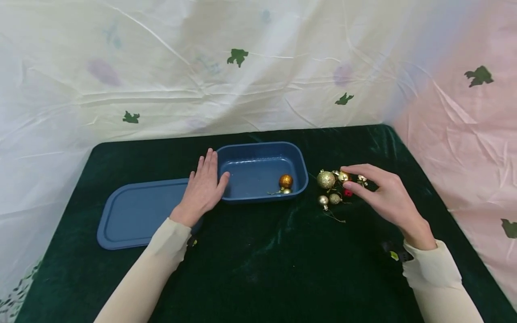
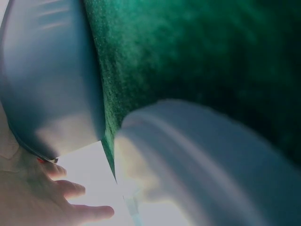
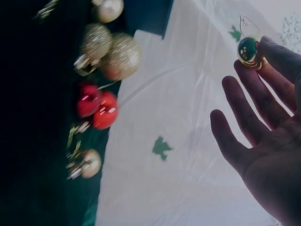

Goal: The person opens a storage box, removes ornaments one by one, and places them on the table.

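Observation:
My left hand [image 1: 202,188] touches the left end of a blue plastic container [image 1: 250,176] with its fingers straight. Inside the container's right side sit an orange glitter bauble [image 1: 286,181] and a small gold one, partly behind the front wall. Thumb and fingertips of my right hand [image 1: 385,194] pinch a shiny gold bauble [image 3: 248,51], its string loop showing in the right wrist view. Below that hand lies a cluster of Christmas baubles: a large gold glitter bauble [image 1: 325,179], a small plain gold bauble [image 1: 323,200], a smaller glitter bauble [image 1: 335,198] and red baubles [image 3: 105,111].
A blue lid [image 1: 137,213] lies flat left of the container, partly under my left forearm and wrist. Dark green velvet cloth [image 1: 258,264] covers the table. Pale curtains with green cut-out shapes [image 1: 237,57] hang behind and at the sides.

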A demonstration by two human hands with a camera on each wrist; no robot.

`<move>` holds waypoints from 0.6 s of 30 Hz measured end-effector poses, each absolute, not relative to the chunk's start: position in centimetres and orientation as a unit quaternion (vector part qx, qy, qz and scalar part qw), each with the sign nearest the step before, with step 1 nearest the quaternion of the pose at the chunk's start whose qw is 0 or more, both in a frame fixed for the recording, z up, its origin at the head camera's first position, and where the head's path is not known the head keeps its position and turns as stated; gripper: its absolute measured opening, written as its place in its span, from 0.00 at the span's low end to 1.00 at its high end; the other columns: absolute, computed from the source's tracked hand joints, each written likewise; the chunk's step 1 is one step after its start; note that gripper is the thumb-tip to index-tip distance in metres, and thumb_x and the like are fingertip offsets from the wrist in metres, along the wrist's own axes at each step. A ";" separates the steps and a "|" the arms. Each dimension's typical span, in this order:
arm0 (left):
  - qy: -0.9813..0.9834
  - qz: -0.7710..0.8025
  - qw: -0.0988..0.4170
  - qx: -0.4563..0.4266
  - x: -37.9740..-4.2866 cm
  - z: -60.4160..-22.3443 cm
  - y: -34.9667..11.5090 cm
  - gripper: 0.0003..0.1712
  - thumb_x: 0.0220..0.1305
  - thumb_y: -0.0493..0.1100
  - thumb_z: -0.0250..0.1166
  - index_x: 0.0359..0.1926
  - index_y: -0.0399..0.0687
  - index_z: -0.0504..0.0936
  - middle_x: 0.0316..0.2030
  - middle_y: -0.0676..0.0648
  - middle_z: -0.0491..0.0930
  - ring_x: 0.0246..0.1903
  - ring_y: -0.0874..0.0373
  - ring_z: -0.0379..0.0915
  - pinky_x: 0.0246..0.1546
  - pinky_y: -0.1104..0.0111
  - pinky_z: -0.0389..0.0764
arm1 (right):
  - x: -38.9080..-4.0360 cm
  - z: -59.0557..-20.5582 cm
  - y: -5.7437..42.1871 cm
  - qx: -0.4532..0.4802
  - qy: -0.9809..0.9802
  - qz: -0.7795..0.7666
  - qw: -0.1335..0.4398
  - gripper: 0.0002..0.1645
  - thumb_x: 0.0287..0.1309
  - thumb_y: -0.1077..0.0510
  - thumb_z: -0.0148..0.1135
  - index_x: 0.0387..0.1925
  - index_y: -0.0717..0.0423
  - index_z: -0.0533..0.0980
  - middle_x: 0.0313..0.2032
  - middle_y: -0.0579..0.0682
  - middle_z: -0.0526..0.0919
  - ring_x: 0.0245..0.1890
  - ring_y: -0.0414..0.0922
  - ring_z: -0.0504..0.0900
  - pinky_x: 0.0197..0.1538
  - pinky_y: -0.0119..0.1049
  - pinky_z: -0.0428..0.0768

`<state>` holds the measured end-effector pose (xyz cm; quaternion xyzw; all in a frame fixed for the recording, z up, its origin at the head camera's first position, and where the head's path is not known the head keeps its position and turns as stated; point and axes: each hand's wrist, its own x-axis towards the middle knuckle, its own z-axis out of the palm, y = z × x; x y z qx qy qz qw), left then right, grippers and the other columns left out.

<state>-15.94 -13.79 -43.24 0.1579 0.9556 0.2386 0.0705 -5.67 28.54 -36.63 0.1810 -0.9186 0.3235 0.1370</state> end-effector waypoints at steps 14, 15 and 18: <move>0.955 0.241 0.075 0.159 -16.0 -43.3 -13.7 0.46 0.81 0.65 0.38 0.83 0.45 0.33 0.83 0.45 0.27 0.81 0.40 0.28 0.74 0.35 0.43 | -4.2 -39.4 32.7 0.076 -0.948 0.283 0.122 0.20 0.67 0.57 0.70 0.60 0.46 0.83 0.55 0.51 0.86 0.52 0.34 0.77 0.52 0.17 0.65; 0.954 0.242 0.074 0.159 -16.0 -43.4 -13.7 0.46 0.81 0.65 0.38 0.83 0.45 0.33 0.83 0.45 0.27 0.81 0.40 0.28 0.74 0.35 0.43 | -4.2 -39.6 33.0 0.070 -0.950 0.281 0.120 0.20 0.67 0.56 0.70 0.59 0.47 0.83 0.55 0.51 0.86 0.52 0.38 0.78 0.52 0.19 0.66; 0.954 0.244 0.072 0.160 -16.0 -43.5 -13.8 0.46 0.81 0.65 0.38 0.83 0.45 0.33 0.83 0.45 0.27 0.81 0.40 0.28 0.74 0.35 0.43 | -4.3 -40.1 33.6 0.055 -0.954 0.276 0.105 0.19 0.68 0.55 0.69 0.59 0.49 0.83 0.55 0.54 0.86 0.53 0.48 0.80 0.51 0.25 0.68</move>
